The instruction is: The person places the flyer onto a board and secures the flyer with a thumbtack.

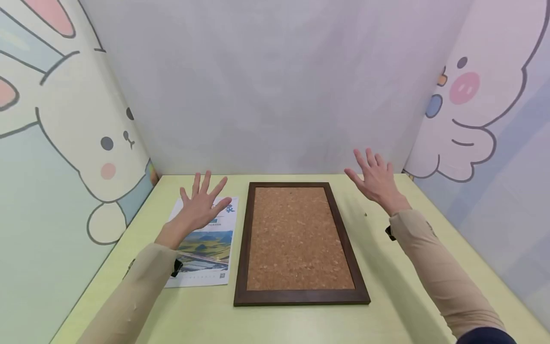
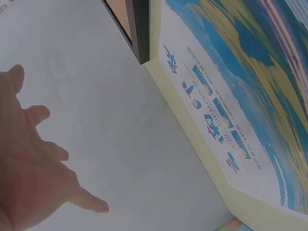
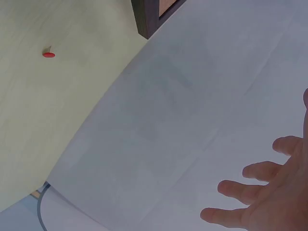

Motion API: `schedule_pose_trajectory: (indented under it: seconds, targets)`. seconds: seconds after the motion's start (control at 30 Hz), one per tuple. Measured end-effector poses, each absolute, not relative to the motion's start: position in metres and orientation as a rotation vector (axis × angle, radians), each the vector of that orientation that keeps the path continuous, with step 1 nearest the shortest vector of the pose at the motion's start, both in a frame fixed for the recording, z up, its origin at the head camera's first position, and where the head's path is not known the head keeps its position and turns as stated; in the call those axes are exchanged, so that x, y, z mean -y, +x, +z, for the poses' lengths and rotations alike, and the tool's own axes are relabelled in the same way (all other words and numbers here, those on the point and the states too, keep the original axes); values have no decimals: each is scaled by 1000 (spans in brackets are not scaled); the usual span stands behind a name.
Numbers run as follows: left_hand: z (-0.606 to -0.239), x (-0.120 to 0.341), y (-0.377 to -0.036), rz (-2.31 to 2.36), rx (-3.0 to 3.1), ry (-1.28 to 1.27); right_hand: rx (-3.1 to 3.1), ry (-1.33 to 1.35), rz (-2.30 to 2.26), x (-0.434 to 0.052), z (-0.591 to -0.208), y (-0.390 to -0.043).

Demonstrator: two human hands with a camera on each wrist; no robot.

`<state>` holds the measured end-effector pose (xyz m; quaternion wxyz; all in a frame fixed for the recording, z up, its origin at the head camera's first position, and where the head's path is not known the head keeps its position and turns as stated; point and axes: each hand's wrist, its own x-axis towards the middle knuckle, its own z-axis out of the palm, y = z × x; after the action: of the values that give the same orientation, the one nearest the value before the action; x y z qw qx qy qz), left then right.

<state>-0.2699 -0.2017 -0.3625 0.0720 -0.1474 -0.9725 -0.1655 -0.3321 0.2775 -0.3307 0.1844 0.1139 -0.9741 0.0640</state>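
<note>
A cork board (image 1: 301,239) in a dark brown frame lies in the middle of the table. To its left is a printed paper sheet (image 1: 206,253) with a landscape picture and coloured characters along its top. My left hand (image 1: 199,208) is raised over that sheet with fingers spread, holding nothing, and hides part of it in the head view. Right of the board, my right hand (image 1: 377,184) is also held up, fingers apart and bare. A red thumbtack (image 3: 48,54) lies on the table near the board, below the right hand.
The pale yellow-green table (image 1: 301,325) meets a grey back wall (image 1: 275,95). Side panels with a cartoon rabbit (image 1: 81,134) and a cartoon white figure (image 1: 477,105) close in the left and right.
</note>
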Motion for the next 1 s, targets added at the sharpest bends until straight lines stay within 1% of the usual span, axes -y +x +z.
schedule_pose_trajectory:
  seconds: [0.3, 1.0]
  targets:
    - [-362, 211, -269, -483, 2935, -404, 2722, 338, 217, -280, -328, -333]
    - [-367, 234, -263, -445, 2951, -350, 2713, 348, 191, -289, -338, -337]
